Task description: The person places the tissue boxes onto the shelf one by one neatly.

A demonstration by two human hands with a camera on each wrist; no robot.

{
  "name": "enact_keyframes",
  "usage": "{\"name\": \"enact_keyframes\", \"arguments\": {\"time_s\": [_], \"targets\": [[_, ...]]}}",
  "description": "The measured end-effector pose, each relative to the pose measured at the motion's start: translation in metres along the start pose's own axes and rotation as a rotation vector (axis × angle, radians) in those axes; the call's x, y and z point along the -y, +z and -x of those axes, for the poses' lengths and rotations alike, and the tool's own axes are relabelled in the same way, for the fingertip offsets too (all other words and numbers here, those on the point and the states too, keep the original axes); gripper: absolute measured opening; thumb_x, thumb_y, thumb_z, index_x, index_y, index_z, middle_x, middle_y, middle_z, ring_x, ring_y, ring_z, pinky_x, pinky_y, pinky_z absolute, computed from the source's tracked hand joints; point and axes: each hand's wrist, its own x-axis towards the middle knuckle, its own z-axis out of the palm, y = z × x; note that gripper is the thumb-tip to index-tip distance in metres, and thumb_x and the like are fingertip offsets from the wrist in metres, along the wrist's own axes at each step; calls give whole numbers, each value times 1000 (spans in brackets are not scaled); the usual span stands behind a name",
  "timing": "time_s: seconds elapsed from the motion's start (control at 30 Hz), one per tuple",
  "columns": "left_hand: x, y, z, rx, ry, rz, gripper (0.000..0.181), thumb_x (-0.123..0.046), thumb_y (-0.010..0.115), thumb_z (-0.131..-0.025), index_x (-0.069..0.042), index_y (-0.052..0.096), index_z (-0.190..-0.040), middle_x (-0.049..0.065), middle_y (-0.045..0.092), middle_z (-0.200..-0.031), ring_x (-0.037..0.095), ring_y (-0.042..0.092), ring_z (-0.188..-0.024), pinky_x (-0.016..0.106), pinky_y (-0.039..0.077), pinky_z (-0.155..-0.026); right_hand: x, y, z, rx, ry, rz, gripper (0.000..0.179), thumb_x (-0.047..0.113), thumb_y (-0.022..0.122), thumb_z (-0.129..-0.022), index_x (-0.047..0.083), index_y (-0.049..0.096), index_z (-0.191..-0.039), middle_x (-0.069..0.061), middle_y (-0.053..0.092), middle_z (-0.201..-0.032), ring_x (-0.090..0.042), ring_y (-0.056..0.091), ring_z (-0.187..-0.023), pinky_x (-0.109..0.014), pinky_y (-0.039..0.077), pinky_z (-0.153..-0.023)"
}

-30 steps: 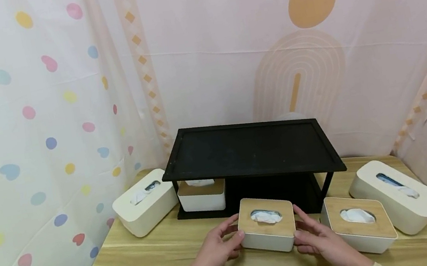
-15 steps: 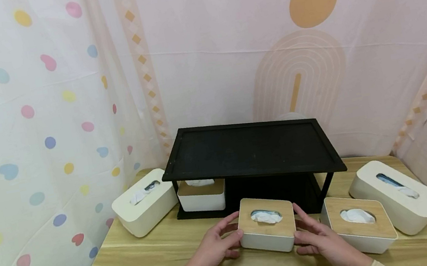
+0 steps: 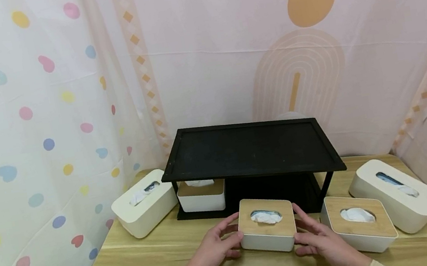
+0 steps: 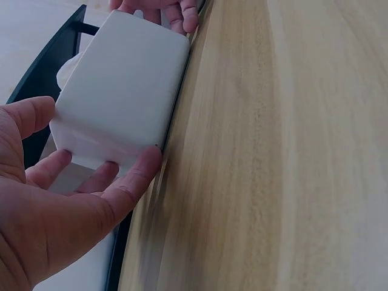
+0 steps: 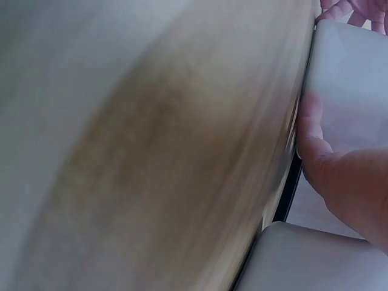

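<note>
A square white tissue box (image 3: 268,242) with a wooden lid sits on the table in front of the black two-tier rack (image 3: 248,150); white tissue shows in its oval slot. My left hand (image 3: 212,248) holds its left side, thumb near the front corner. Against the right side, my right hand (image 3: 321,241) holds it too. In the left wrist view, fingertips touch one end of the box (image 4: 127,85), and the other hand is at its far end. The right wrist view shows part of the right hand (image 5: 345,176) along the box's edge.
A second wooden-lidded tissue box (image 3: 202,197) stands on the rack's lower shelf at left. Another wooden-lidded box (image 3: 360,223) is close beside my right hand. Long cream tissue boxes stand at far left (image 3: 145,205) and far right (image 3: 398,196). Curtains (image 3: 48,132) enclose the table.
</note>
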Motion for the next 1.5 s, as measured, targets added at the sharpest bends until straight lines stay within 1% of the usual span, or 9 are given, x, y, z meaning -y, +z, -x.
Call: {"name": "enact_keyframes", "arguments": {"time_s": [0.27,0.53,0.7,0.83,1.0,1.13,1.23,1.5], "targets": [[0,0,2,-9,14,9,70,-26,72,-104,-10,42,-164,33,50,-155,25,73,-102,46,65,-89,1,4,-1,-26,-29,-9,85,29,58,-111,28,0,-174,-34,3,-176,-29,57,-141,-35,59,-102],[-6,-3,3,-24,28,-1,70,-27,72,-104,-10,41,-165,34,49,-156,26,73,-104,46,65,-89,5,7,-7,-33,-44,-2,85,33,58,-111,28,0,-174,-29,4,-178,-32,55,-144,-36,59,-102],[-9,-4,3,-47,23,-4,69,-28,72,-104,-12,42,-164,32,49,-157,26,72,-106,46,65,-90,8,12,-11,-58,-41,3,86,34,59,-110,32,2,-173,-33,5,-176,-35,57,-141,-40,59,-103],[-10,-5,0,-70,33,3,68,-28,73,-104,-15,43,-164,30,51,-156,27,72,-108,48,64,-92,11,16,-14,-104,-49,4,86,34,61,-108,33,5,-173,-34,4,-175,-39,57,-140,-45,59,-105],[-11,-7,-4,-93,54,9,68,-26,72,-104,-13,42,-165,30,51,-155,28,71,-110,50,64,-93,16,22,-21,-147,-63,3,86,34,62,-108,33,7,-173,-32,6,-176,-44,51,-145,-47,58,-105],[-11,-8,-8,-114,57,12,68,-25,70,-105,-12,41,-165,30,49,-157,28,69,-111,50,63,-93,19,25,-28,-160,-67,-7,87,36,63,-107,33,7,-173,-26,3,-179,-46,38,-155,-45,58,-106],[-11,-8,-10,-127,56,16,68,-24,70,-105,-13,40,-166,30,48,-158,28,68,-113,50,63,-93,20,28,-33,-173,-71,-20,88,36,65,-106,32,8,-173,-20,1,-180,-45,35,-158,-43,58,-105],[-9,-7,-15,-149,45,-15,72,-23,70,-105,-13,36,-167,29,46,-162,30,65,-122,49,62,-96,22,33,-41,-191,-102,-22,89,30,65,-106,25,7,-174,-23,3,-179,-41,42,-153,-43,57,-106]]}}
